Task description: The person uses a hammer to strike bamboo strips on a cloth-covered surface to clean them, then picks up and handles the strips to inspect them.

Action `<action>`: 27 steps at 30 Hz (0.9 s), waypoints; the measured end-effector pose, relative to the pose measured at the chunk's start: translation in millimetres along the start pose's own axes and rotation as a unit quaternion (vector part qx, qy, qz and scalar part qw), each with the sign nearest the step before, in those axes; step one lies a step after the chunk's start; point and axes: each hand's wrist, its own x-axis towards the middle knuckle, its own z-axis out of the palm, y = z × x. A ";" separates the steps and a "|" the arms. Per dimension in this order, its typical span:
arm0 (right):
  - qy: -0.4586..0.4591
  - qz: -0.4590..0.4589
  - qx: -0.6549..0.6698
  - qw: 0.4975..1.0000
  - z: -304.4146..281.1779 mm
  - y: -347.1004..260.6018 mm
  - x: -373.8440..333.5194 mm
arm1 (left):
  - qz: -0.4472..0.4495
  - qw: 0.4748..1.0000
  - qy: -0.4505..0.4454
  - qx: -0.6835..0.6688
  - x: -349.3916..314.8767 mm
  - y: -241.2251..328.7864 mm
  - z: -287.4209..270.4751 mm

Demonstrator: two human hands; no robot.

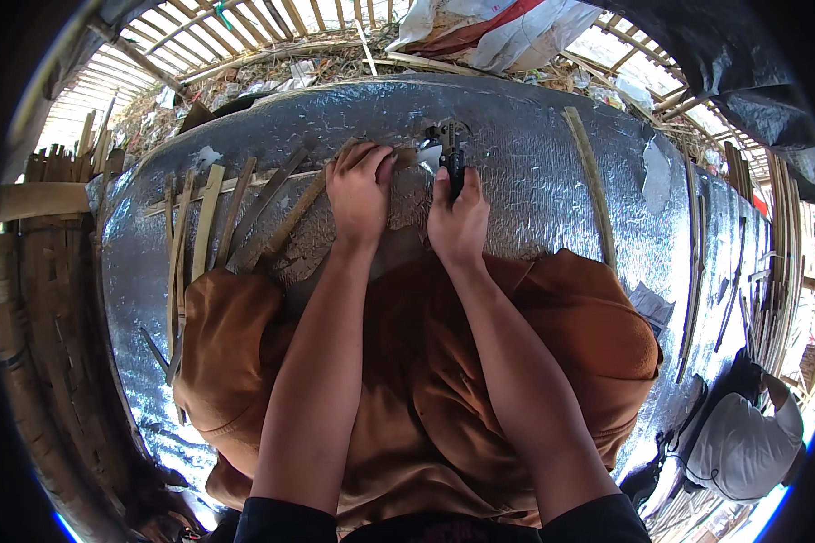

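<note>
Two bare hands at work above a silvery foil sheet [534,122]. The left hand [358,192] is closed, thumb and fingers pinching a brown strip [407,157] whose end projects toward the right. The right hand [458,215] grips a black tool [454,149], which points away from the person; its exact kind cannot be told. A pale, shiny piece [431,159] lies between strip and tool—whether they touch is unclear. Several loose slats [207,222] lie on the sheet to the left, and a single long slat [590,185] lies to the right. Brown cloth [407,362] covers the lap. Lettering: a grey scrap [652,306] on the right appears printed, and the dark shirt [435,532] bears a faint marking—both illegible here. Beyond the sheet, a white sack [539,34] shows a red band. At lower right is another person in a pale top [747,448].
</note>
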 end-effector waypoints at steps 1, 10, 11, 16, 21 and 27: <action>-0.003 0.000 -0.005 1.000 0.0 1.1 0.4 | 0.002 1.000 0.001 0.001 0.0 0.1 0.4; -0.022 0.019 -0.015 0.999 -1.6 -0.4 0.2 | 0.025 0.999 -0.004 0.042 1.7 0.3 1.1; -0.022 0.018 -0.015 0.999 -1.9 -0.6 0.2 | 0.024 0.999 -0.004 0.042 2.0 0.7 1.0; -0.022 0.017 -0.016 0.999 -1.8 0.1 0.6 | 0.018 0.999 -0.015 0.032 3.1 1.3 1.6; 0.004 -0.018 -0.031 0.999 -0.6 0.4 0.2 | 0.015 0.999 -0.018 0.038 4.4 0.6 1.2; 0.000 -0.010 -0.027 1.000 -0.4 0.0 0.3 | 0.009 0.999 -0.015 0.034 5.2 0.9 0.6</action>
